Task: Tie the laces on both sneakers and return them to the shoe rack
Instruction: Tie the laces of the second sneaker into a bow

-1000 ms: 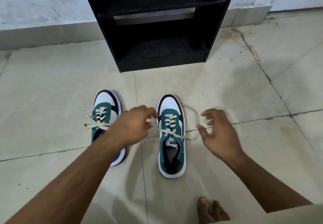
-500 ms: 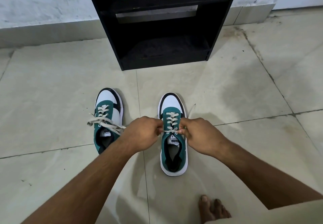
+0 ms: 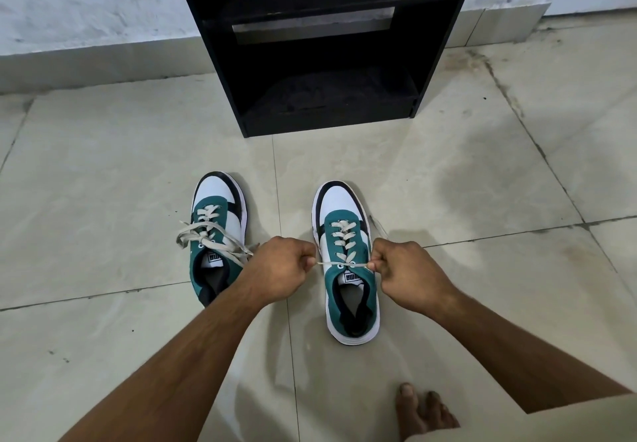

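Bare forearms, no sleeves, watch or rings; bare foot (image 3: 425,414) (toes only showing); pale beige garment (image 3: 551,421) at lower right.

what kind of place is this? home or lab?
Most likely a home, perhaps an entryway or a room corner. Cues: a black shoe rack against a scuffed white wall, a worn tiled floor, and a bare foot beside two sneakers. No lab gear in view.

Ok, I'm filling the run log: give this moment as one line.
stage: tightening lace | left hand: gripping lace end | right hand: gripping lace end | right sneaker: unknotted | left sneaker: laces loose | shoe rack
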